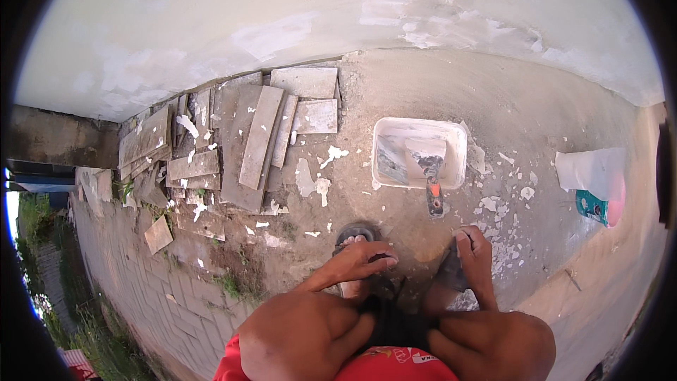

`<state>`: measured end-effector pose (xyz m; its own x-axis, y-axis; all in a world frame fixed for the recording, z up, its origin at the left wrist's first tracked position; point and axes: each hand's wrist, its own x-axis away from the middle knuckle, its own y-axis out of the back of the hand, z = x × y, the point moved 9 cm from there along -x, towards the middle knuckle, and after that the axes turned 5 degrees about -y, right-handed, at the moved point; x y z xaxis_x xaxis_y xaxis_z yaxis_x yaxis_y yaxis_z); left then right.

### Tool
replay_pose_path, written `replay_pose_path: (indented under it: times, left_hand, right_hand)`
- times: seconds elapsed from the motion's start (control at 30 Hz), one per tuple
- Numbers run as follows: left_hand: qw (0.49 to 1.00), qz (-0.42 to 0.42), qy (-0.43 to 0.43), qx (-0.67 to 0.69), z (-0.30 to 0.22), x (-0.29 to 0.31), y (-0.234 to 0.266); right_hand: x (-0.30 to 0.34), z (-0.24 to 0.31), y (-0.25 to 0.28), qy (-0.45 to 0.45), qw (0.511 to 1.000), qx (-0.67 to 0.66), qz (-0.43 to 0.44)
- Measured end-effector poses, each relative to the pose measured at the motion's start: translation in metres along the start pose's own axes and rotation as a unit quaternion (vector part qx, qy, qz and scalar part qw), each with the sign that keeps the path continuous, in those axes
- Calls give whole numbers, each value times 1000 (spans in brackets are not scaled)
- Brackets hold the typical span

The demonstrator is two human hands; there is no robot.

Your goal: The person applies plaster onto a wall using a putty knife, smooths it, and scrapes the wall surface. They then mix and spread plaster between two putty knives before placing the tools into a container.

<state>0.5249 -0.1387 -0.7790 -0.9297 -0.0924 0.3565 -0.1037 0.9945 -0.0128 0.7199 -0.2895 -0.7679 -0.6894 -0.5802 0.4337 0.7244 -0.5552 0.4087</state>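
Observation:
My left hand point(363, 260) hangs over my left foot, its fingers loosely bent and the thumb apart from them, with nothing visible between. Above my right foot, my right hand point(475, 252) is curled closed; whatever its fingers may hold is hidden. In front of both hands stands a white rectangular plastic tub point(460, 132), smeared inside with white filler. A putty knife point(434, 197) with a black and orange handle leans over its near rim, its wide blade coated white inside. Left of that blade lies a grey, flat, blade-like piece point(391, 158) in the tub. Neither hand touches the tub.
Broken flat boards or slabs point(261, 137) are piled at the left by the patched wall point(282, 14). White paint flakes point(497, 222) litter the ground. An opened white and teal bag point(592, 180) stands at the right. Paving bricks point(159, 279) and weeds lie at lower left.

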Motion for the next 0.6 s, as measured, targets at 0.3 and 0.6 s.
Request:
replay_pose_path:
  times: [0.3, 0.6]
  left_hand:
    - [995, -56, -78, 19, -62, 25, 51]
    - [750, 0, -617, 236, -316, 132, 88]
  right_hand:
    - [14, -15, -33, -6, 994, 73, 87]
    - [2, -4, -44, -5, 992, 68, 107]
